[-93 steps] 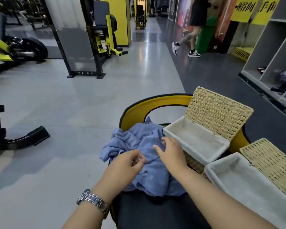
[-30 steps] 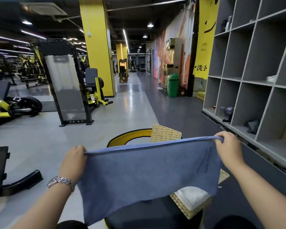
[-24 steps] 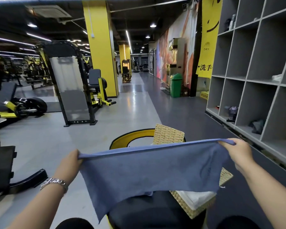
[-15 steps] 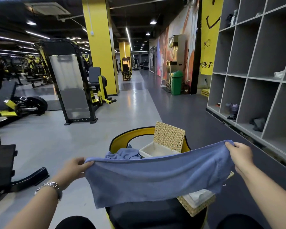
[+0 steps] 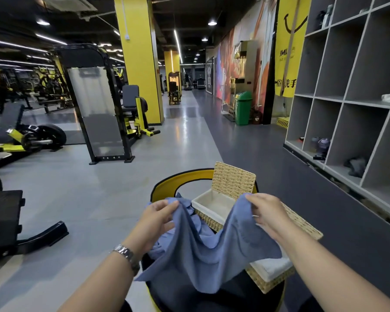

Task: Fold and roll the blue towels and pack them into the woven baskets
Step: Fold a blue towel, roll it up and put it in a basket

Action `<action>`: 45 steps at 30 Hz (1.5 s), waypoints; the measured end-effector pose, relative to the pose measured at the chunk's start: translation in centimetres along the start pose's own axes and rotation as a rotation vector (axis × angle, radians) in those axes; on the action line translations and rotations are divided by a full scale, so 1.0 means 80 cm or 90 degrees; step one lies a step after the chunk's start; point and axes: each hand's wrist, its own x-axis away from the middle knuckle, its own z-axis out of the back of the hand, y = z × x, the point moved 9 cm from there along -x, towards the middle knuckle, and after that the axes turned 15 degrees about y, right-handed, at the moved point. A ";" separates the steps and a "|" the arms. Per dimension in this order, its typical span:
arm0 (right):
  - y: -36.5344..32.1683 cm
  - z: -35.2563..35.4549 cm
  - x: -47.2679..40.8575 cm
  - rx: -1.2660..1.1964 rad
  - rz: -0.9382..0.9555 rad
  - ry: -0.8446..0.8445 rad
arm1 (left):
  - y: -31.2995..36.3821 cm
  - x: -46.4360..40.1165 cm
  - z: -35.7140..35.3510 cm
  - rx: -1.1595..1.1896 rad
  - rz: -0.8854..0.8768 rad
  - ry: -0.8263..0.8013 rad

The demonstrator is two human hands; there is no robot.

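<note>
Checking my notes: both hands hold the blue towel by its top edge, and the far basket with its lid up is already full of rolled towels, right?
Not quite. In the head view both hands do hold the blue towel, but the far basket, lid up, shows only its white lining, no rolled towels.

Dim overhead strips, wide-angle edge warp

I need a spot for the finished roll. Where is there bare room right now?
The far woven basket's white lining lies bare, bordered by its raised lid. The near woven basket is partly draped by the blue towel that both hands hold. The crumpled blue pile crowds the left.
</note>
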 end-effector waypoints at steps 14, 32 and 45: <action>-0.011 -0.096 0.067 -0.013 0.078 -0.243 | -0.008 0.032 -0.099 0.029 0.011 -0.161; -0.034 -0.109 0.085 0.221 0.326 -0.152 | -0.004 0.020 -0.071 -0.141 -0.194 -0.014; -0.104 -0.067 0.057 0.011 0.317 -0.132 | -0.087 -0.001 -0.035 -0.638 -0.345 -0.184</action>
